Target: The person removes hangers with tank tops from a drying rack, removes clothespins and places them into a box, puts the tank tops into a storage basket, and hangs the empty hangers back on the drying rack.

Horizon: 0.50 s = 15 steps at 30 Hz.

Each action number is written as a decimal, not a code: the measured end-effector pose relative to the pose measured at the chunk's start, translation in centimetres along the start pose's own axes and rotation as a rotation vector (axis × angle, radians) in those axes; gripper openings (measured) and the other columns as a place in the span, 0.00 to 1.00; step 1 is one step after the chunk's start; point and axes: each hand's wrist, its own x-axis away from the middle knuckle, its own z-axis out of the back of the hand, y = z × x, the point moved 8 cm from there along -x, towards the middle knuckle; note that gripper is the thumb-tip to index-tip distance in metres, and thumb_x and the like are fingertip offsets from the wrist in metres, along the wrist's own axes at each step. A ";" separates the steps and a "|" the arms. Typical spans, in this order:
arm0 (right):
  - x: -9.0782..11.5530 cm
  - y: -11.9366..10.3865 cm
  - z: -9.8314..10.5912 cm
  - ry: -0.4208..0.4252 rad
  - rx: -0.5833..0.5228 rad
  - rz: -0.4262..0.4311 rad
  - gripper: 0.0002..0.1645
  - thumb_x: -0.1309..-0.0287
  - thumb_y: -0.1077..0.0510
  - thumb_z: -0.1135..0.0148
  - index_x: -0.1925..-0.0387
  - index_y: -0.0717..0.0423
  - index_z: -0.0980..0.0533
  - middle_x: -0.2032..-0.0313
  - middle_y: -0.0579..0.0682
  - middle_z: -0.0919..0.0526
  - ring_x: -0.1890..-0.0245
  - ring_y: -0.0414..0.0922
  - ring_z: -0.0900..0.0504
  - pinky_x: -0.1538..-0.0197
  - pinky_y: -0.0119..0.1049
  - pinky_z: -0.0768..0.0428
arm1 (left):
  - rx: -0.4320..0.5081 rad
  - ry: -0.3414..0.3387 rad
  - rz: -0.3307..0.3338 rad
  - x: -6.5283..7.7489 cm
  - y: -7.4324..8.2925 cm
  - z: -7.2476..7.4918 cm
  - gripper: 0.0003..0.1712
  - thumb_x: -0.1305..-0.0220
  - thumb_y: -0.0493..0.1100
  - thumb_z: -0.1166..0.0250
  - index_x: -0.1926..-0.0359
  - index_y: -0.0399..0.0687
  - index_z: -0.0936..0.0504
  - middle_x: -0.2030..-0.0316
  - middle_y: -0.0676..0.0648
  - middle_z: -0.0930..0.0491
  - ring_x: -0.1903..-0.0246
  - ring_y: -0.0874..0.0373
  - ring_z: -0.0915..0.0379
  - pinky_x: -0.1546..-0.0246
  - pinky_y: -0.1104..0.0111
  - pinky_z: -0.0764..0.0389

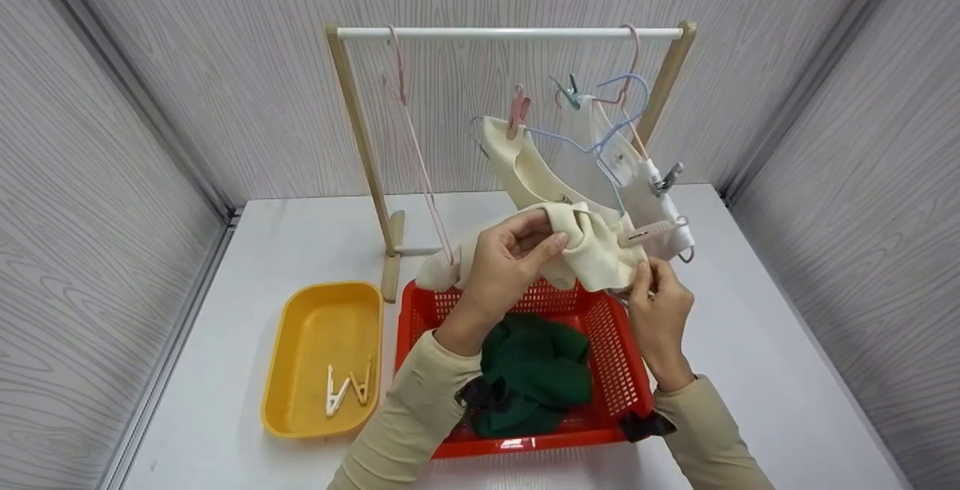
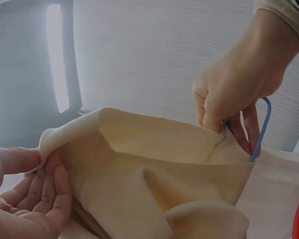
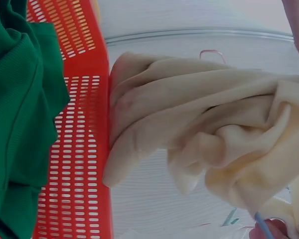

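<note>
A cream garment (image 1: 596,254) hangs on a blue hanger (image 1: 559,136). One shoulder is clipped by a pink clothespin (image 1: 517,113), and a pale pink clothespin (image 1: 649,232) sits at the other end. My left hand (image 1: 504,261) pinches a fold of the cloth between thumb and fingers. Lower on the right, my right hand (image 1: 661,306) pinches the garment by the hanger's end. The left wrist view shows my right hand (image 2: 244,87) at the blue hanger corner and my left hand (image 2: 35,191) at the cloth's edge. In the right wrist view, draped cloth (image 3: 189,109) hides most of the hands.
Below the garment stands a red basket (image 1: 615,359) with green cloth (image 1: 536,374). A yellow tray (image 1: 322,340) at left holds two clothespins (image 1: 336,391). Behind, a rack's white bar (image 1: 510,33) carries a pink hanger (image 1: 420,152) and a white garment (image 1: 649,197) with green and grey clothespins.
</note>
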 end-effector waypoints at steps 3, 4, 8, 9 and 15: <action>0.2 0.3 -0.3 -0.013 0.024 0.013 0.10 0.37 0.67 0.45 0.66 0.72 0.21 0.77 0.64 0.17 0.77 0.24 0.31 0.73 0.12 0.34 | -0.061 0.016 0.047 0.1 -1.8 0.6 0.20 0.36 0.33 0.39 0.45 0.26 0.25 0.50 0.29 0.21 0.55 0.54 0.19 0.45 0.64 0.18; 0.3 0.4 -0.4 -0.021 0.029 0.018 0.10 0.37 0.67 0.45 0.66 0.72 0.21 0.78 0.64 0.17 0.78 0.26 0.31 0.73 0.13 0.34 | -0.089 0.021 0.061 0.1 -2.5 0.8 0.20 0.36 0.33 0.39 0.45 0.26 0.25 0.51 0.29 0.21 0.56 0.54 0.19 0.46 0.65 0.18; 0.5 0.7 -0.7 -0.043 0.047 0.028 0.10 0.36 0.68 0.46 0.66 0.73 0.22 0.78 0.64 0.17 0.79 0.35 0.26 0.74 0.15 0.34 | -0.217 0.011 0.105 0.5 -5.1 1.5 0.17 0.36 0.34 0.39 0.49 0.27 0.22 0.56 0.30 0.19 0.59 0.51 0.19 0.52 0.66 0.17; 0.5 0.8 -0.8 -0.046 0.050 0.028 0.10 0.37 0.68 0.46 0.66 0.73 0.22 0.77 0.64 0.17 0.78 0.39 0.23 0.74 0.15 0.33 | -0.253 -0.006 0.111 0.6 -5.8 1.5 0.16 0.37 0.34 0.39 0.50 0.27 0.21 0.57 0.30 0.19 0.59 0.49 0.19 0.53 0.65 0.17; 0.6 1.2 -0.9 -0.036 0.068 0.018 0.10 0.37 0.68 0.46 0.66 0.73 0.21 0.77 0.65 0.16 0.76 0.51 0.19 0.74 0.20 0.31 | -0.452 -0.129 0.137 1.7 -9.6 1.6 0.14 0.36 0.35 0.40 0.53 0.28 0.20 0.59 0.31 0.17 0.58 0.41 0.19 0.51 0.56 0.17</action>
